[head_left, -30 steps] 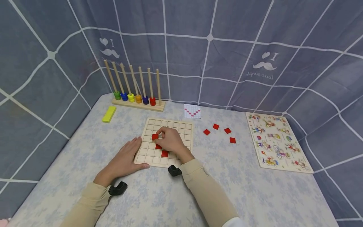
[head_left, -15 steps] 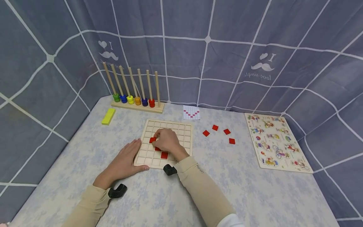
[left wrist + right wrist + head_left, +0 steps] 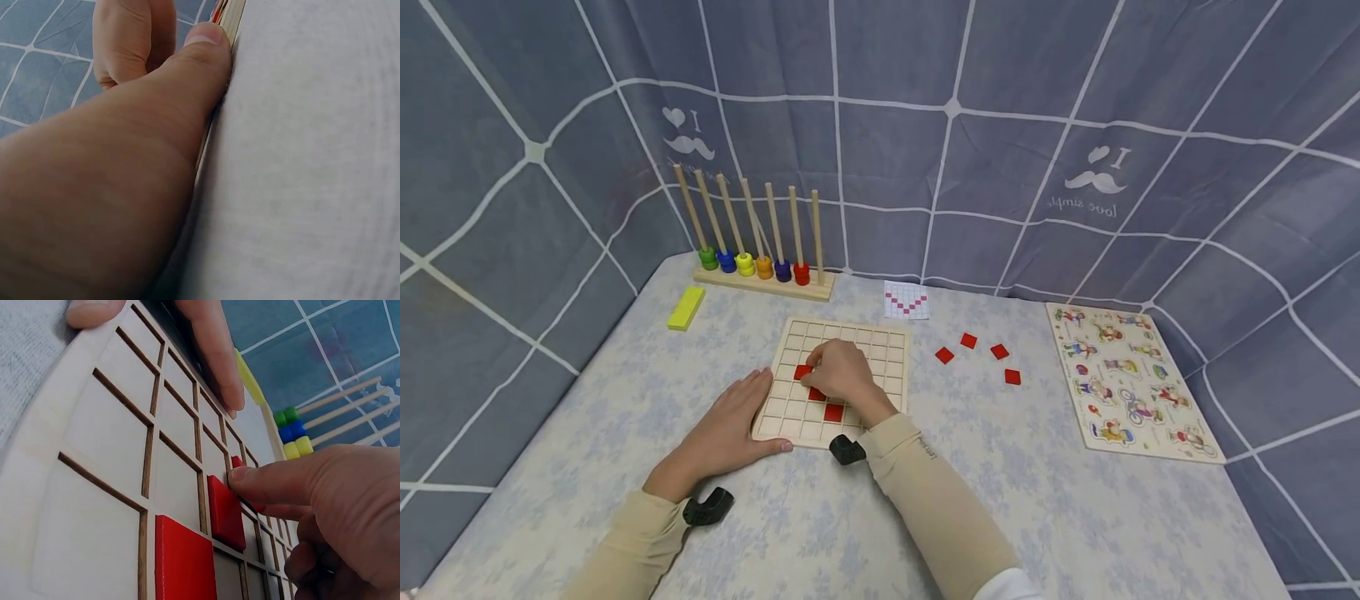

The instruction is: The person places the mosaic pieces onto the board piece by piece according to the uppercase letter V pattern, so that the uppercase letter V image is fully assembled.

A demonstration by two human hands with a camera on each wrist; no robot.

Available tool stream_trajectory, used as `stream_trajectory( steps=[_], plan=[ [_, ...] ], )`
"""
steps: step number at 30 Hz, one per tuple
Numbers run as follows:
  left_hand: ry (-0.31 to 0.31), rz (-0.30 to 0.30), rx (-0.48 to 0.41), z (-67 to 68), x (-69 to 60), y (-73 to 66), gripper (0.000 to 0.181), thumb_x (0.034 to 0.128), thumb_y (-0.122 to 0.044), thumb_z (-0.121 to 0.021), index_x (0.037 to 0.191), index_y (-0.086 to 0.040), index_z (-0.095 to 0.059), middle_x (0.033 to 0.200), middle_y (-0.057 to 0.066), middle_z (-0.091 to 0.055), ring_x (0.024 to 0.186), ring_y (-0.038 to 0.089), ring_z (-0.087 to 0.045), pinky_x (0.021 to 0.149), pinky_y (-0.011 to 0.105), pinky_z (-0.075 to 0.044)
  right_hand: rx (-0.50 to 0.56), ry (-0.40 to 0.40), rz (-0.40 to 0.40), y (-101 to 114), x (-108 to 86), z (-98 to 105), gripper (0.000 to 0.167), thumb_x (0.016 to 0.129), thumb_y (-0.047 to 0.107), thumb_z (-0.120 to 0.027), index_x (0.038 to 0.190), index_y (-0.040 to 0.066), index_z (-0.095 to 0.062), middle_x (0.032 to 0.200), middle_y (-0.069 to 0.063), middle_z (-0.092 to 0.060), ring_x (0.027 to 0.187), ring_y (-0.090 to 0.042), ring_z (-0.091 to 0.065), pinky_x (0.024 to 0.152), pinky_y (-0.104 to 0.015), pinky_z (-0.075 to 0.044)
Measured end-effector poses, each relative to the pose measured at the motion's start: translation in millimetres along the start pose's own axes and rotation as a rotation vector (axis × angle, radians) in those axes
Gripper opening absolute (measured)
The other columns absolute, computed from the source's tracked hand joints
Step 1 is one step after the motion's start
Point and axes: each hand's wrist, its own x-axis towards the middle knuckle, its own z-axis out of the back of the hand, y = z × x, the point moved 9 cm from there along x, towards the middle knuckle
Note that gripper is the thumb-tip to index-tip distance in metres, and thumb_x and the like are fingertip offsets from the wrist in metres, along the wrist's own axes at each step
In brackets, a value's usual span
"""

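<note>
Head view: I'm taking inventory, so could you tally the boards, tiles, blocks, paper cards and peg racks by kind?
Square wooden grid board: 1
Red square tiles in sight: 7 (3 on the grid board)
Rectangular wooden picture board: 1
Yellow rectangular block: 1
White paper card: 1
Long wooden peg rack: 1
Total: 12

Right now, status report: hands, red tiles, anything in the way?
Left hand against wooden board. Right hand pinching leftmost red tile. Two more tiles visible on board. Nothing visibly blocking.
</note>
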Motion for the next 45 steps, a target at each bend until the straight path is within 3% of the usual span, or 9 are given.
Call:
stream_trajectory(
  steps=[5, 9, 13, 16, 21, 26, 31, 38, 45],
  plan=[
    [-0.003, -0.002, 0.001, 2.7, -1.1, -2.1, 0.122, 0.0821, -0.069, -0.072, 0.163, 0.001, -0.014, 0.169, 0.022, -0.019, 0.157, 0.041, -0.018, 0.126, 0.059, -0.018, -0.050, -0.014, 0.000, 3, -1.2, 2, 0.027, 0.087, 0.034, -0.082, 0.109, 0.019, -0.081, 0.104, 0.007, -0.079, 0.092, -0.016, -0.069, 0.085, -0.029, -0.055],
    [-0.011, -0.004, -0.009, 3.4, -3.0, -3.4, 0.122, 0.0818, -0.067, -0.074, 0.162, 0.002, -0.015, 0.169, 0.023, -0.020, 0.156, 0.042, -0.019, 0.125, 0.061, -0.019, -0.060, -0.006, 0.017, 6, -2.6, 0, 0.028, 0.088, 0.036, -0.080, 0.112, 0.020, -0.081, 0.108, 0.007, -0.079, 0.098, -0.017, -0.070, 0.085, -0.027, -0.056],
    [-0.013, -0.006, -0.004, 2.9, -2.4, -3.6, 0.120, 0.0828, -0.066, -0.074, 0.162, 0.003, -0.015, 0.169, 0.023, -0.020, 0.156, 0.043, -0.020, 0.125, 0.061, -0.019, 0.017, -0.005, 0.093, 3, -4.6, 1, 0.038, 0.093, 0.040, -0.075, 0.124, 0.019, -0.076, 0.087, 0.002, -0.075, 0.072, -0.014, -0.062, 0.066, -0.023, -0.048],
    [-0.009, -0.007, 0.006, 1.3, -0.5, -3.8, 0.121, 0.0833, -0.068, -0.072, 0.163, 0.002, -0.014, 0.169, 0.023, -0.020, 0.156, 0.042, -0.019, 0.125, 0.061, -0.019, 0.160, -0.037, 0.159, -11, -8.2, 14, 0.047, 0.094, 0.042, -0.073, 0.134, 0.017, -0.069, 0.070, 0.000, -0.055, 0.057, -0.012, -0.042, 0.057, -0.024, -0.037],
    [-0.013, -0.008, 0.003, -1.8, -0.2, -4.1, 0.122, 0.0820, -0.067, -0.074, 0.162, 0.003, -0.015, 0.168, 0.023, -0.021, 0.156, 0.044, -0.020, 0.125, 0.061, -0.020, 0.307, -0.149, 0.176, -63, -20.1, 50, 0.050, 0.094, 0.037, -0.075, 0.138, 0.013, -0.066, 0.069, 0.003, -0.037, 0.061, -0.011, -0.029, 0.064, -0.028, -0.034],
    [-0.011, -0.012, 0.001, -3.8, -1.6, -3.2, 0.122, 0.0817, -0.067, -0.074, 0.162, 0.004, -0.015, 0.168, 0.024, -0.021, 0.156, 0.044, -0.020, 0.124, 0.061, -0.020, 0.323, -0.283, 0.063, -135, -42.5, 89, 0.046, 0.091, 0.032, -0.080, 0.131, 0.013, -0.070, 0.073, 0.002, -0.039, 0.066, -0.013, -0.033, 0.063, -0.028, -0.033],
    [-0.017, 0.001, 0.003, -1.8, 0.1, -0.4, 0.123, 0.0812, -0.068, -0.074, 0.163, 0.002, -0.013, 0.169, 0.023, -0.020, 0.156, 0.043, -0.019, 0.125, 0.061, -0.018, 0.290, -0.344, -0.020, -189, -67.4, 123, 0.044, 0.090, 0.030, -0.080, 0.130, 0.013, -0.071, 0.079, 0.000, -0.041, 0.070, -0.016, -0.035, 0.061, -0.028, -0.031],
    [-0.003, 0.002, 0.003, -2.4, 2.6, 0.9, 0.125, 0.0805, -0.070, -0.073, 0.163, 0.001, -0.011, 0.170, 0.022, -0.018, 0.157, 0.043, -0.017, 0.125, 0.061, -0.017, 0.231, -0.364, -0.155, -248, -96.6, 138, 0.045, 0.092, 0.030, -0.079, 0.133, 0.015, -0.069, 0.085, -0.004, -0.044, 0.078, -0.020, -0.040, 0.073, -0.036, -0.034],
    [0.007, 0.016, 0.004, -2.2, 2.7, 2.0, 0.126, 0.0799, -0.071, -0.073, 0.163, 0.002, -0.011, 0.169, 0.022, -0.018, 0.157, 0.043, -0.018, 0.125, 0.061, -0.017, 0.122, -0.353, -0.229, -276, -109.4, 144, 0.052, 0.092, 0.033, -0.078, 0.138, 0.013, -0.065, 0.086, -0.004, -0.046, 0.077, -0.019, -0.040, 0.071, -0.035, -0.034]
  ],
)
